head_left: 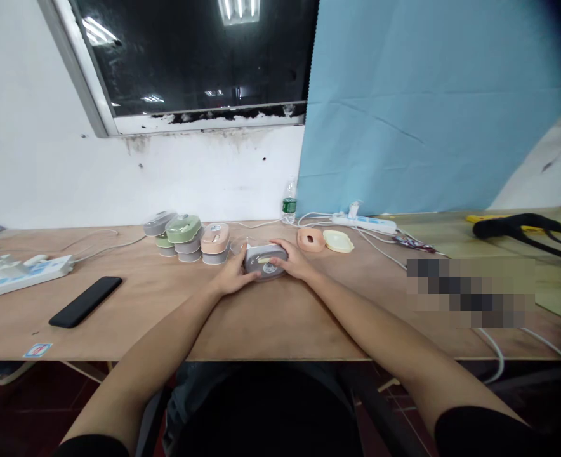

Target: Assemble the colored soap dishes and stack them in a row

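Observation:
A grey oval lidded box (pixel 267 269), with a round label and a pale strip on its lid, is gripped between my two hands above the wooden table. My left hand (pixel 234 274) wraps its left side, thumb along the near edge. On the other side my right hand (pixel 296 259) closes around the box, its thumb lying on the lid. Just left of it stand stacked boxes of the same kind: a pink one (pixel 215 236), a green one (pixel 183 227) and a grey one (pixel 158 223). Right of my hands lie a pink lid (pixel 310 240) and a cream-coloured tray or lid (pixel 338 240).
A black phone (pixel 85 302) and a power strip (pixel 28 275) lie on the left of the table (pixel 261 324). At the back stand a plastic bottle (pixel 289 202) and another power strip (pixel 365 222) with trailing cables. A black strap-like object (pixel 523 225) is far right.

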Demonstrator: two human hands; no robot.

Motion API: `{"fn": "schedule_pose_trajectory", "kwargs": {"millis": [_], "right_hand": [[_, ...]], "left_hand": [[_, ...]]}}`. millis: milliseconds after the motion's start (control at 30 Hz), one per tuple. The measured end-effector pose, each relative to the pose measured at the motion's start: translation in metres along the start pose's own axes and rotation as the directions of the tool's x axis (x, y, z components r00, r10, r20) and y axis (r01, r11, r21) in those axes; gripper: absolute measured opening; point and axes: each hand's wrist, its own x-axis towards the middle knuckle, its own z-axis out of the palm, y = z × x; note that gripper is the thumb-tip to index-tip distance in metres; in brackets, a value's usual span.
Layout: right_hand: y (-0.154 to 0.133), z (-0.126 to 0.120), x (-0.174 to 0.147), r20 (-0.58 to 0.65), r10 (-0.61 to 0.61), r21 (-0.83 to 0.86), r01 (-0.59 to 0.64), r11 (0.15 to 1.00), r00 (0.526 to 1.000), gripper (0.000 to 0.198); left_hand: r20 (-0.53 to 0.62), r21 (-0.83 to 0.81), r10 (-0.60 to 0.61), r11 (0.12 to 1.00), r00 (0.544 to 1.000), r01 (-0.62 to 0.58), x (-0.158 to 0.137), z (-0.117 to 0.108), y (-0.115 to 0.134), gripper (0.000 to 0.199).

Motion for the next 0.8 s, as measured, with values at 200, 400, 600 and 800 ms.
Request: {"fn": "schedule_pose_trajectory", "kwargs": {"millis": [200,400,600,800], "right_hand": [[0.003,0.006,0.001,-0.100,0.014,-0.084,-0.023,0.996,0.995,0.067],[-0.005,0.008,0.001,-0.177,-0.030,-0.064,0.019,0.998,0.984,0.057],[0.002,0.015,0.007,-0.215,0.128,0.190,-0.088,0.978,0.968,0.056],[0.005,0.019,0.012,-0.036,0.412,0.525,-0.333,0.783,0.911,0.049]], "left_hand": [[-0.035,-0.054,-0.019,0.998,0.999,0.017,0.001,0.003,0.000,0.093],[-0.116,-0.155,-0.013,0.988,0.993,-0.005,0.006,0.008,0.000,0.084],[-0.180,-0.026,0.048,0.998,0.983,-0.053,0.003,0.002,0.007,0.077],[-0.005,0.361,0.358,0.871,0.934,-0.333,0.000,-0.015,0.026,0.102]]}}
